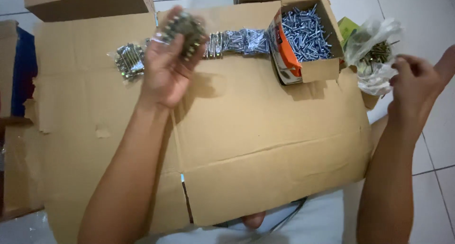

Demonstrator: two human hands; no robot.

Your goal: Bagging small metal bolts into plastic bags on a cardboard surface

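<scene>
Landmark: the open screw box point(307, 38), set at the far right of the flattened cardboard point(265, 140).
Left hand point(166, 66): raised over the cardboard, left of the box; its fingers are closed round a small packet point(186, 30) of metal pieces.
Right hand point(413, 80): right of the box, beside the clear bag point(375, 54) of dark screws; the fingers are loosely curled, nothing is seen gripped, and contact with the bag cannot be told.
Done: a row of packets point(237, 41) is laid just left of the box, and one more filled packet point(129, 59) lies farther left, past the left hand.
Left: the box is seen full of loose silver screws; the bag holds screws too; the held packet is not set down yet.
Progress: judged early to midway.
</scene>
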